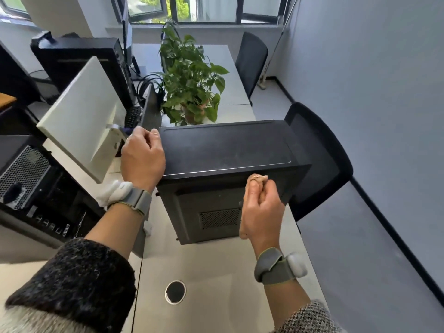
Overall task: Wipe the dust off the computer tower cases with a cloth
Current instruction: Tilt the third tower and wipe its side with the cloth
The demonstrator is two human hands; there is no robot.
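A black computer tower case point(225, 150) stands upright on the pale bench point(216, 272), its flat top showing a grey film of dust and its vented rear panel facing the person. The right hand point(262, 212) is against that near panel, just below the top edge, with its fingers curled round a bunched tan cloth point(257, 177). A tuft of the cloth sticks out above the knuckles and touches the case. The left hand point(143, 157) sits at the case's top left corner, fingers curled and thumb by the edge; whether it actually grips the case I cannot tell. Both wrists wear grey bands point(276, 267). Behind the case is a leafy potted plant point(192, 82). To its left a white monitor point(79, 116) shows its back, and further left and lower sits a second tower point(28, 179) with a mesh panel. To the right of the case stands a black chair point(322, 159). On the bench nearer the person than the case is a round cable hole point(175, 292).
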